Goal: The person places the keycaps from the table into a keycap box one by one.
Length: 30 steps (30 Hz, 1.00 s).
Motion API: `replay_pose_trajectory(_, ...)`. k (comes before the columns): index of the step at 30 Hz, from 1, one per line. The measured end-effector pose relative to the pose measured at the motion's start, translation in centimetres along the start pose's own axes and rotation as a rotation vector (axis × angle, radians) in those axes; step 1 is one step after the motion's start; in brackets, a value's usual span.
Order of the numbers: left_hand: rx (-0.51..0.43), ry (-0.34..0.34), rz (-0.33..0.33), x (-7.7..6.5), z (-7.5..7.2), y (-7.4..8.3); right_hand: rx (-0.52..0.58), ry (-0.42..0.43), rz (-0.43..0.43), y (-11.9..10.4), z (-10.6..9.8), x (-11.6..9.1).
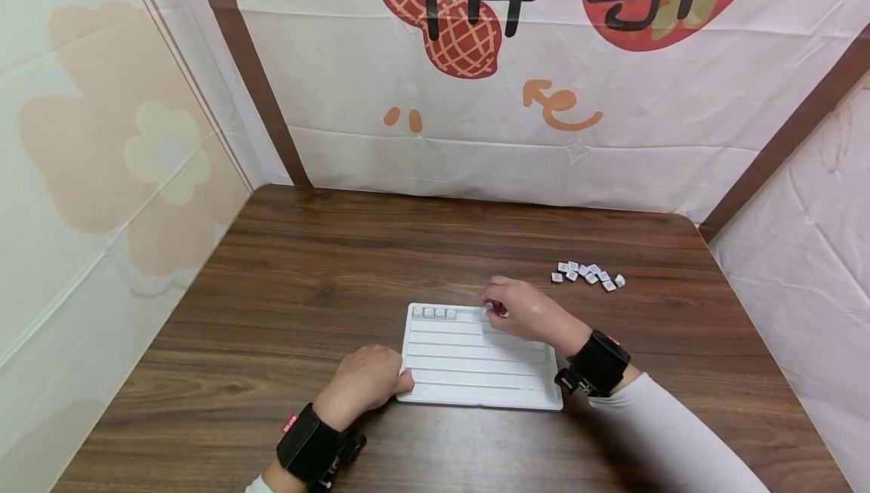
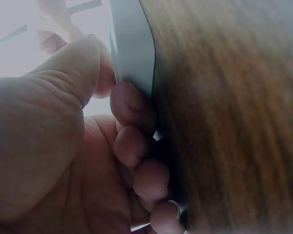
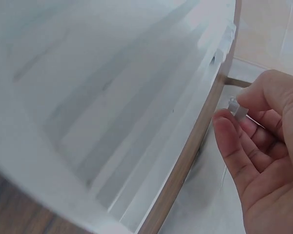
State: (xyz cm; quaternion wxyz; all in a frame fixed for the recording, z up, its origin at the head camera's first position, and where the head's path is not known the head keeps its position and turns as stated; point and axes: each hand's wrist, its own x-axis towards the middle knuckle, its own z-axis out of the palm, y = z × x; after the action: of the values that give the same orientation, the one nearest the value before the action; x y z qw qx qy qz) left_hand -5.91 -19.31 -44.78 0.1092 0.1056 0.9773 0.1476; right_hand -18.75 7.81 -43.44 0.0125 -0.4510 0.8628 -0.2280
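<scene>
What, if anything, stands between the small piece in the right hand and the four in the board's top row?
Nothing visible. The right hand pinches the small piece near the far edge of the white board, and the top row between it and the four pieces looks bare. The loose pieces lie off the board.

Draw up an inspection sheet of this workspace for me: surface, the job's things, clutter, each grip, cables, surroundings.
Surface: dark brown wood-grain table.
Job's things: white rectangular ridged tray; four small white block-shaped pieces at the left end of its far row; loose small white square pieces on the table, beyond the tray to the right.
Clutter: nothing seen.
Left grip: the left hand pinches the tray's left edge.
Right grip: the right hand pinches one small white piece at the tray's far side.
Cables: nothing seen.
Surroundings: white printed sheets with brown stripes, behind the table and at both sides.
</scene>
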Motion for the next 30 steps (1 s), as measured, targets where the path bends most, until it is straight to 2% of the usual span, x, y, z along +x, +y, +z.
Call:
replay_pose_trajectory(11, -0.008, 0.016, 0.008, -0.1, 0.0, 0.0, -0.037, -0.030, -0.004, -1.4, 0.9, 1.2)
replay_pose_trajectory(17, 0.004, 0.020, 0.009, -0.1, 0.0, 0.0, -0.020, -0.055, 0.009, -1.9, 1.3, 1.7)
replay_pose_trajectory(30, 0.003, 0.043, 0.021, -0.1, 0.1, 0.0, -0.078, -0.050, 0.031, -2.3, 2.0, 2.4)
